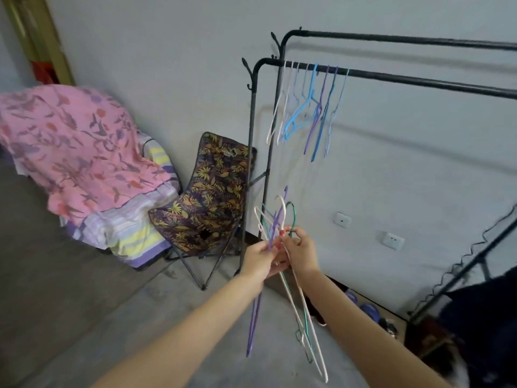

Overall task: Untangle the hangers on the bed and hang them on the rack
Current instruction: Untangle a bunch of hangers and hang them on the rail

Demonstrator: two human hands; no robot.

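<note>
In front of the black metal clothes rack (391,77), both hands grip a tangled bundle of thin wire hangers (282,219), white, purple and green, hooks up, long bodies dangling below: left hand (258,260) around the purple one, right hand (300,252) pinching the necks. Eight pastel hangers (310,105) hang on the front rail.

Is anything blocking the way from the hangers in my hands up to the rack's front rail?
Nothing visible does. The bunch in both hands has open air up to the front rail; right of the hung hangers it is bare.
</note>
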